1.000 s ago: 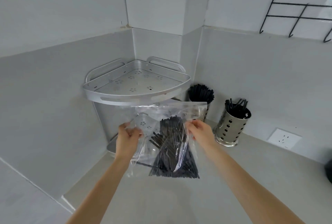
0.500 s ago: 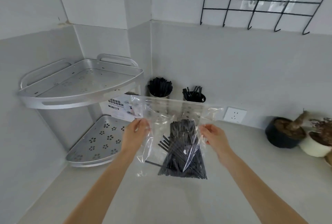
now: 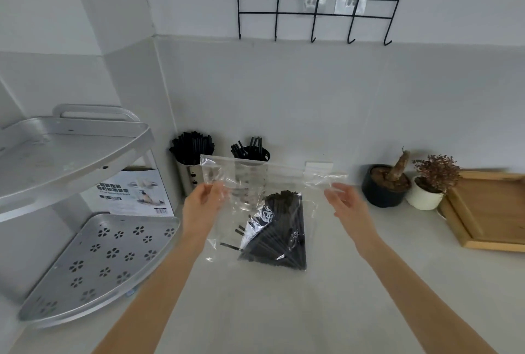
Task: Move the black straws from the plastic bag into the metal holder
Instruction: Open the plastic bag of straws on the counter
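The left hand pinches the top left corner of the clear plastic bag, its fingers clamped on the film. The right hand is at the bag's top right corner, fingers loosely spread. A bundle of black straws sits in the bag's bottom, above the pale bench. Two perforated metal holders stand at the bench's back edge.

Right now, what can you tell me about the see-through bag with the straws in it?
The plastic bag is clear, thin and crinkly. It hangs upright above the counter, its top edge stretched wide. The left hand pinches its upper left part; the right hand, fingers loose, is at the upper right corner. A bunch of black straws sits in the bottom, fanned out, with a few leaning sideways.
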